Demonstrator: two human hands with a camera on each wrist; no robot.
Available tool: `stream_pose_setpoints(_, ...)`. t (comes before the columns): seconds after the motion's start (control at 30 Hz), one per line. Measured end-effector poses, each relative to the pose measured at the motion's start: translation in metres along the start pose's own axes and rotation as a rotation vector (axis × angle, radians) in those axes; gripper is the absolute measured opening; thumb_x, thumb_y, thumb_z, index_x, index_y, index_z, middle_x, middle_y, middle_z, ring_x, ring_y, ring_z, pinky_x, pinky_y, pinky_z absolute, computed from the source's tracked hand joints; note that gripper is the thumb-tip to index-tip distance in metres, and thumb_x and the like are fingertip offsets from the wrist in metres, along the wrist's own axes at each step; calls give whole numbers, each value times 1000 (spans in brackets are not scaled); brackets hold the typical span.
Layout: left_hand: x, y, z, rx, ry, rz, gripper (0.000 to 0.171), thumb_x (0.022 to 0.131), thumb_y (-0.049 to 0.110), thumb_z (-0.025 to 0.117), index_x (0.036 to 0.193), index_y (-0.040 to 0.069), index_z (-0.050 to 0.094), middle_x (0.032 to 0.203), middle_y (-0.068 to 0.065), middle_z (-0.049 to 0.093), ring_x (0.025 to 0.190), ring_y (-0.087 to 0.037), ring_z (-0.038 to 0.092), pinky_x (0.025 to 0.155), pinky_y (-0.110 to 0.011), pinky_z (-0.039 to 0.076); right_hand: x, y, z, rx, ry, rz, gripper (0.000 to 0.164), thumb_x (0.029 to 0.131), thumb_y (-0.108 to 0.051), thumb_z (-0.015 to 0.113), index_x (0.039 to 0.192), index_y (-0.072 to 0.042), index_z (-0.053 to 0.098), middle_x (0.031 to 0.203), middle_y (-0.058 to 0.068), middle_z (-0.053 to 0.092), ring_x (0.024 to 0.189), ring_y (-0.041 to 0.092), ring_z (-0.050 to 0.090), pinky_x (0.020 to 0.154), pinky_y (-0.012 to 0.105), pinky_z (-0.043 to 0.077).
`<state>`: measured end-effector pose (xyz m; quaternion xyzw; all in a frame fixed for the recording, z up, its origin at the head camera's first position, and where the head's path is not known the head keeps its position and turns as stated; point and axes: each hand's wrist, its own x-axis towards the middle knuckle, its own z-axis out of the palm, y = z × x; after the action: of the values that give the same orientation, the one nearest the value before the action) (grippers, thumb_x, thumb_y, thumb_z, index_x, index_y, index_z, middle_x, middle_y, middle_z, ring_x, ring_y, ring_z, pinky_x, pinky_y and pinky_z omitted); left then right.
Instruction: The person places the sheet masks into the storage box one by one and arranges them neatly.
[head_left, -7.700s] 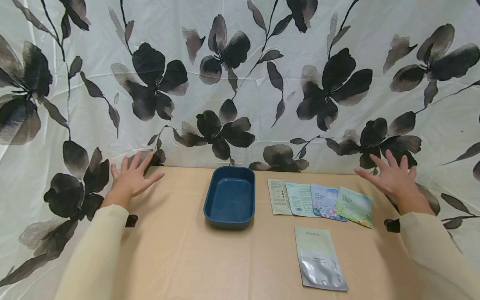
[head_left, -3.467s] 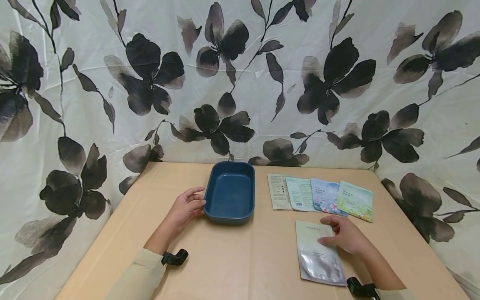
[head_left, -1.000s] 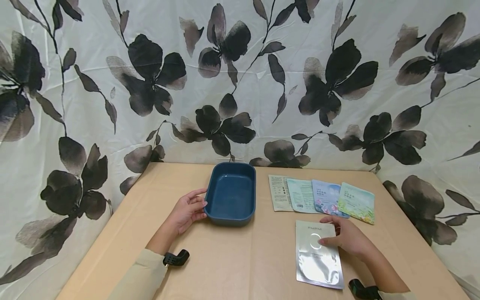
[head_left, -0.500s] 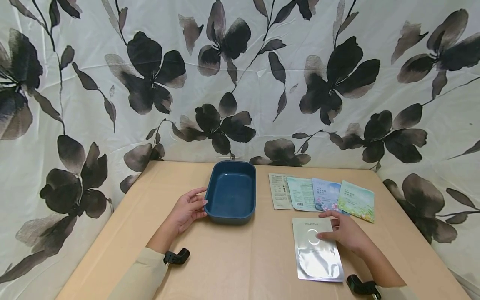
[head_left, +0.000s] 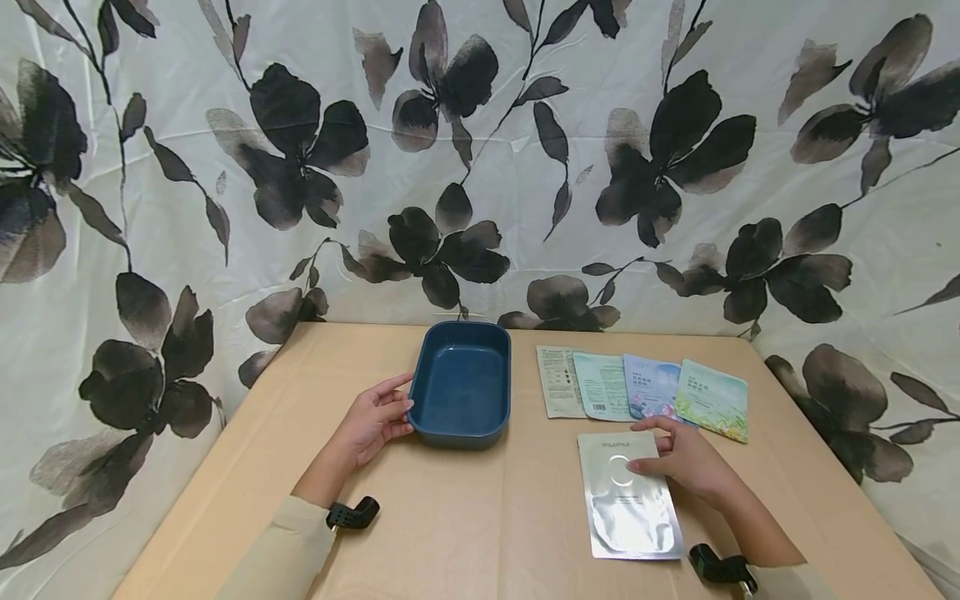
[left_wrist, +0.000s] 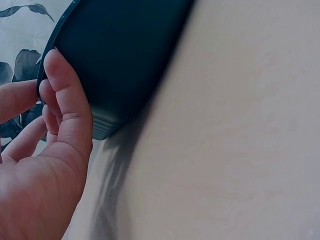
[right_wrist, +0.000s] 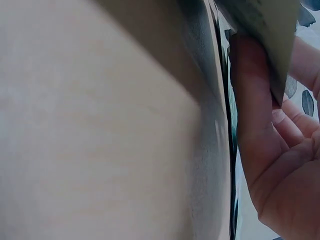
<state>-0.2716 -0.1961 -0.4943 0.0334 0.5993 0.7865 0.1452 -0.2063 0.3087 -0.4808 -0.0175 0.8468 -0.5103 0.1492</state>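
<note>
Pretty basic desk (head_left: 450, 525), all done in light tan. A deep blue tray (head_left: 459, 383) is parked near the back edge, around the middle. Off to its right, four packets are fanned out in an overlapping row: pale cream-green (head_left: 558, 382), mint (head_left: 601, 387), lilac-blue (head_left: 649, 387), then flowery green (head_left: 711, 400).

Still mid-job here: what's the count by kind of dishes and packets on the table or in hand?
Blue rectangular dish: 1
Silver foil packet, in the right hand: 1
Overlapping packets in a row: 4
Total: 6
</note>
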Motion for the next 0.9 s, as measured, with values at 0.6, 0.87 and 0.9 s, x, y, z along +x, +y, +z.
stream_pose_setpoints(0.6, -2, 2, -6, 16, -25, -11, 64, 100, -4, 58, 159, 6, 34, 96, 2, 55, 68, -10, 61, 66, -26, 62, 2, -11, 16, 50, 41, -14, 75, 81, -22, 87, 144, -4, 49, 114, 15, 76, 93, 23, 75, 74, 32, 62)
stream_pose_setpoints(0.87, -1, 2, -6, 15, -26, -13, 66, 99, -2, 61, 158, 6, 35, 98, 1, 55, 69, -10, 62, 67, -27, 62, 9, -16, 22, 12, 72, -30, 73, 83, -26, 86, 144, -7, 52, 117, 17, 75, 97, 20, 73, 77, 25, 57)
stream_pose_setpoints(0.9, -1, 2, -6, 14, -26, -14, 66, 98, -1, 62, 158, 6, 35, 98, 1, 55, 69, -10, 62, 67, -27, 62, 11, -16, 23, 9, 80, -26, 73, 83, -27, 86, 144, -8, 52, 118, 17, 75, 99, 20, 73, 78, 24, 57)
